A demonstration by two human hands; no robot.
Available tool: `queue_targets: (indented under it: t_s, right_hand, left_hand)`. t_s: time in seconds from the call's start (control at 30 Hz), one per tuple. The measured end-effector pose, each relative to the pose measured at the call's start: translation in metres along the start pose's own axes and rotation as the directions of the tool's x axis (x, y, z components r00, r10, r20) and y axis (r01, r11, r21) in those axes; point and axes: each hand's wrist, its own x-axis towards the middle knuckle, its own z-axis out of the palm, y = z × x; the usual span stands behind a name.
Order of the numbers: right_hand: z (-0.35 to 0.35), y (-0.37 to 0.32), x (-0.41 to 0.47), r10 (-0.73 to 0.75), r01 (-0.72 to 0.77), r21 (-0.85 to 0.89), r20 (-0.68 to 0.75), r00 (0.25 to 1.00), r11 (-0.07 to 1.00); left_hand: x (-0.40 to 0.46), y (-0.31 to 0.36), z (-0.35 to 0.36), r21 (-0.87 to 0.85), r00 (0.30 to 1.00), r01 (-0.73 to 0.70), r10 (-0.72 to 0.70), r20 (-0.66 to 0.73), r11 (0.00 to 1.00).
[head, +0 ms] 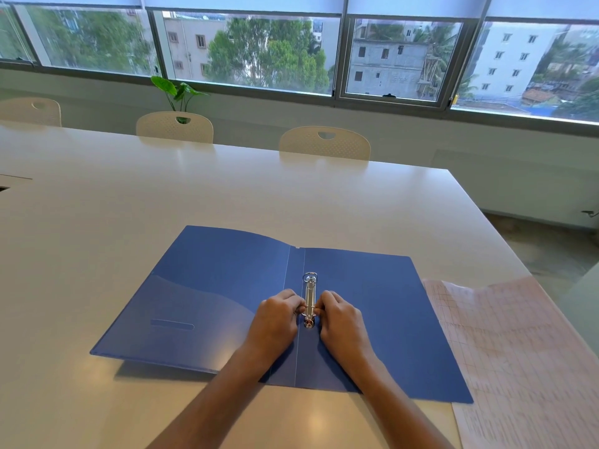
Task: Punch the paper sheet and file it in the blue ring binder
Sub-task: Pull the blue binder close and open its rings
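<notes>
1. A blue ring binder [227, 296] lies wide open and flat on a pale counter [129, 202], near its front edge. The left cover has a clear inner pocket with a curved top and a narrow slot.
2. A silver ring mechanism [310, 299] runs along the binder's spine. Its far ring stands up as a closed loop.
3. The left hand [275, 322] and right hand [340, 322] meet at the near part of the mechanism, one on each side. Their fingers are curled inward and pinch the metal at the near ring.
4. A paper sheet [518, 361] with faint reddish grid lines lies on the counter just right of the binder. Its left edge is tucked slightly under the right cover.
5. The sheet runs off the picture's right and bottom edges. Its print is too faint to read, and punched holes cannot be made out. The fingers hide the near ring, so whether it is open cannot be told.
6. Three white chairs [324, 144] stand along the counter's far side. Behind them are a green plant [176, 92] and a long row of windows [259, 53] showing trees and buildings.
</notes>
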Motion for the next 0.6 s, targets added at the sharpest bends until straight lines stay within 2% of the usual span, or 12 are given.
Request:
queue_targets:
  t_s: [0.23,0.6]
  right_hand:
    - [0.0019,-0.0017,-0.0026,-0.013,0.009,-0.094,-0.047,0.999,0.996]
    - [0.0043,0.0045,-0.0049,0.016,-0.02,-0.054,-0.068,0.998,0.998]
  left_hand:
    - [-0.0009,-0.0002,-0.0006,0.054,1.0,-0.016,0.016,0.0,0.998]
    - [-0.0034,-0.0062,-0.0011,0.001,1.0,-0.023,0.023,-0.021,1.0]
